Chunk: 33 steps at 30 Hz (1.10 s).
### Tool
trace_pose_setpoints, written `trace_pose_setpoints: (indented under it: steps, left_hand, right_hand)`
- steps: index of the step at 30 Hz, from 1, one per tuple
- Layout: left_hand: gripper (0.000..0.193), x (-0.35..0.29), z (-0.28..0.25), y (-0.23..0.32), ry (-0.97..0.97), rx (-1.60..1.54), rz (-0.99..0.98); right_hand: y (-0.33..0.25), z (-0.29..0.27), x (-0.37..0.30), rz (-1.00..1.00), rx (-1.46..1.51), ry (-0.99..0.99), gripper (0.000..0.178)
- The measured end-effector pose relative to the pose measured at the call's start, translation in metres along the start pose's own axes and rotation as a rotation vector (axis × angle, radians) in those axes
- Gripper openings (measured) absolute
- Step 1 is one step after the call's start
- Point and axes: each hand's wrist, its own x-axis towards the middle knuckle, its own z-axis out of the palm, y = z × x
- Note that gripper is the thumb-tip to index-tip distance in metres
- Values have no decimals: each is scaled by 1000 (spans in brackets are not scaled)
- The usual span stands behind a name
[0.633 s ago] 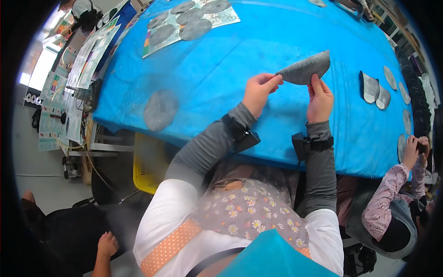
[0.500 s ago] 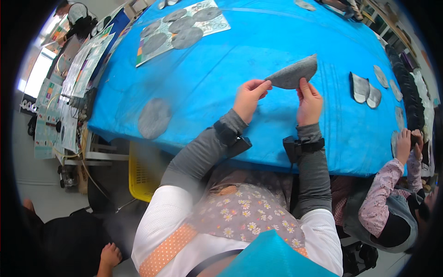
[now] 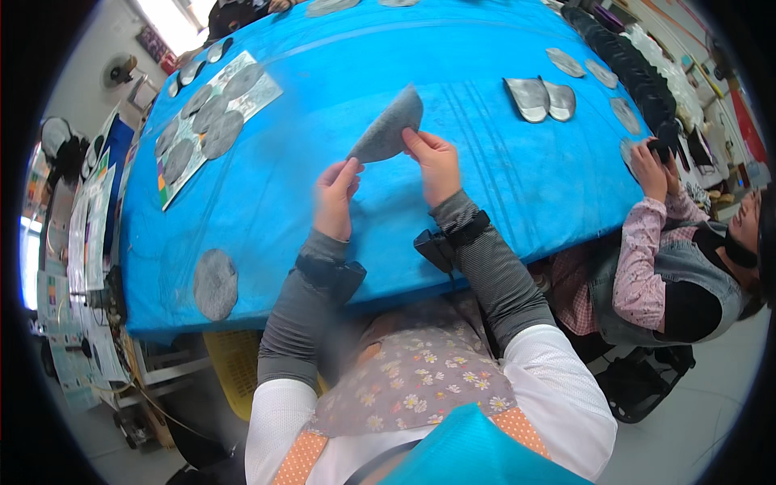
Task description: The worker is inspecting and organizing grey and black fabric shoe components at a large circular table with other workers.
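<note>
Between my two hands, above the blue-covered table [image 3: 501, 214], is a grey half-round felt piece [image 3: 390, 128], which looks folded over and tilts up to the right. My left hand [image 3: 335, 204] pinches its lower left corner between thumb and fingers. With the thumb on the near face, my right hand [image 3: 435, 164] grips its lower right side; the fingers behind it are partly hidden. Nearer the table's front left lies a flat grey oval felt piece [image 3: 216, 284], apart from both hands.
Several grey ovals lie on a printed sheet [image 3: 260, 95] at the far left. Grey-and-black slipper-like pieces [image 3: 529, 99] rest right of centre. A co-worker's hands [image 3: 651, 168] hold something dark at the right edge. A yellow crate [image 3: 230, 368] stands under the table's front left.
The view has turned, so the table and my hands appear further left. Both hands keep hold of the felt piece, which now points more steeply upward in the picture.
</note>
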Motion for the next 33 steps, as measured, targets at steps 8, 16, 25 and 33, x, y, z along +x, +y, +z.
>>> trace_pose_setpoints:
  steps: [8,16,25,33]
  left_hand:
    - [13,2,3,2,31,13,-1]
    - [19,2,-9,3,-56,70,77]
    - [22,4,-16,-1,-57,22,71]
    - [23,1,-16,1,-57,35,69]
  right_hand:
    - [-3,2,0,24,29,8,25]
    - [2,6,-4,-43,-76,-15,29]
    - [10,1,-2,-8,-32,-49,19]
    - [10,3,-2,37,-29,-24,15]
